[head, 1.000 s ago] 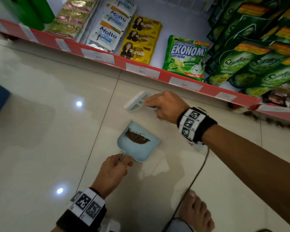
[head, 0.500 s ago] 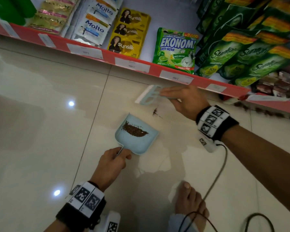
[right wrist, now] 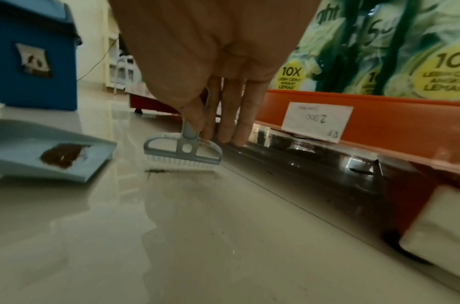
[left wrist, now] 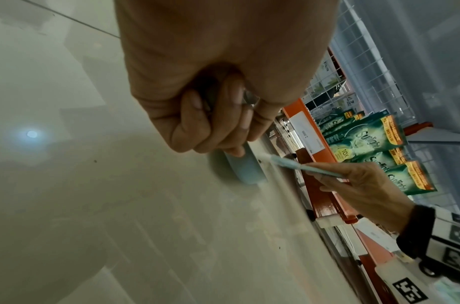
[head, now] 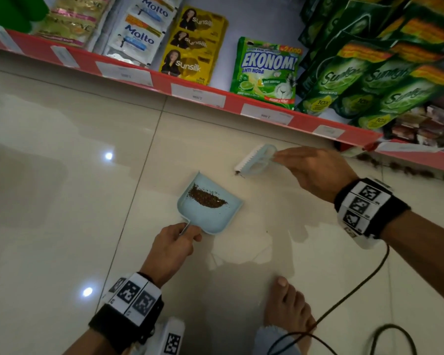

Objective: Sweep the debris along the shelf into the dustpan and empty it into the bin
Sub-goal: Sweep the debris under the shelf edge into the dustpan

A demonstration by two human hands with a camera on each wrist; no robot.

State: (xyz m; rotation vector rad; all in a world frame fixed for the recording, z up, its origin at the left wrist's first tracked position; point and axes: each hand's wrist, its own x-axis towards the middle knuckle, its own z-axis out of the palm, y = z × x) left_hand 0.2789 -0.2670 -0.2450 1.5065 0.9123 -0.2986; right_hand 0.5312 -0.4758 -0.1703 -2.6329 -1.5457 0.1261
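Sweeping floor debris by the shelf, dustpan part-filled.

My left hand had its fingers curled round the handle of the dustpan, which sat on the floor holding a brown debris pile. My right hand pinched the brush handle, bristles just above a small clump near the pan's mouth. More debris lay along the shelf's red front edge. A blue bin stood beyond the pan.
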